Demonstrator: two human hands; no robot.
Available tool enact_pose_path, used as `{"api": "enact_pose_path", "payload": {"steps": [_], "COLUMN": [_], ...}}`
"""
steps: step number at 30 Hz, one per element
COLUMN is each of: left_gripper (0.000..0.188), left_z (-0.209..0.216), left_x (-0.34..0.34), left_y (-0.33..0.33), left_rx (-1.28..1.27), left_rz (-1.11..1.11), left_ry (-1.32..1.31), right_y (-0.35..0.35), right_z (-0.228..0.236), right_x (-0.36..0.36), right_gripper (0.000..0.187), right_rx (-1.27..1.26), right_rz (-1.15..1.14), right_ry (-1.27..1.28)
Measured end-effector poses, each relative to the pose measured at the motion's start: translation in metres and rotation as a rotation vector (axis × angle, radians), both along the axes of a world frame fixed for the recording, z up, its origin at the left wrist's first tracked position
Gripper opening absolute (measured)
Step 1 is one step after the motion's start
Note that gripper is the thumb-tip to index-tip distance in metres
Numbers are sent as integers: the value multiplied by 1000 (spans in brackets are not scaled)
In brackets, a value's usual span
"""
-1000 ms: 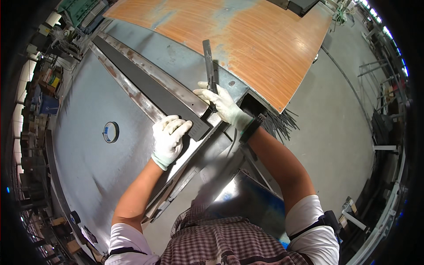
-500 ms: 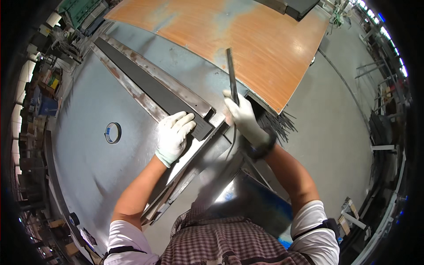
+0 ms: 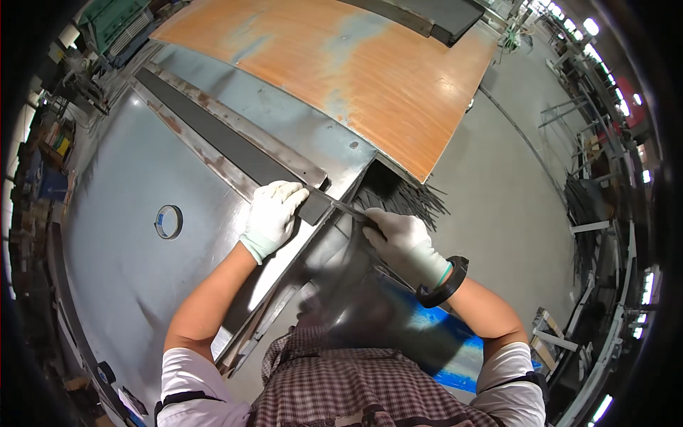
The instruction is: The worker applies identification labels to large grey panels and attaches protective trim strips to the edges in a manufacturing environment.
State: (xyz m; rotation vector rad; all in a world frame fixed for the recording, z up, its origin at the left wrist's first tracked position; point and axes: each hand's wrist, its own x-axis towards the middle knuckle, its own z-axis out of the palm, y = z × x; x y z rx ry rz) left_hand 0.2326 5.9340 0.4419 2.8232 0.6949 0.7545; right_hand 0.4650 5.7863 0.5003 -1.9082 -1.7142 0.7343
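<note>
My gloved left hand [image 3: 272, 219] is closed over the near end of a long dark grey strip stack [image 3: 213, 132], pressing it down. The stack lies between two worn metal rails [image 3: 267, 153] on a metal-topped table [image 3: 114, 263]. In my gloved right hand [image 3: 405, 242] is a thin dark strip [image 3: 343, 207], gripped at its near end. Its other end reaches left across the stack's end, next to my left fingertips. Around my right wrist hangs a black ring [image 3: 455, 281] that looks like a roll of tape.
A tape roll [image 3: 168, 222] lies on the table to the left. An orange wood-look board [image 3: 370, 78] covers the far side, with dark pieces [image 3: 455, 18] on it. Many thin dark strips [image 3: 405, 196] stick out under its corner. Grey floor [image 3: 505, 199] stretches to the right.
My right hand has come down and toward me, and the thin strip has swung from pointing away to lying across the stack's end. My left hand stays on the stack.
</note>
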Motion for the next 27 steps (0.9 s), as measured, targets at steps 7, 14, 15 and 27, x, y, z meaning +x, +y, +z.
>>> {"api": "enact_pose_path", "payload": {"steps": [7, 14, 15, 27], "left_gripper": [42, 51, 49, 51], "left_z": [8, 36, 41, -13], "left_x": [-7, -39, -54, 6], "left_y": [-12, -95, -90, -115], "left_rx": [1, -877, -1207, -1496], "left_rz": [-36, 210, 231, 643], "left_ry": [-153, -746, -1074, -1175], "right_y": [11, 44, 50, 86], "right_z": [42, 18, 19, -67], "right_x": [-29, -102, -99, -39], "right_gripper": [27, 23, 27, 48], "right_rx": [318, 626, 481, -165], "right_rz": [-38, 483, 451, 8], "right_ry": [137, 56, 345, 299]}}
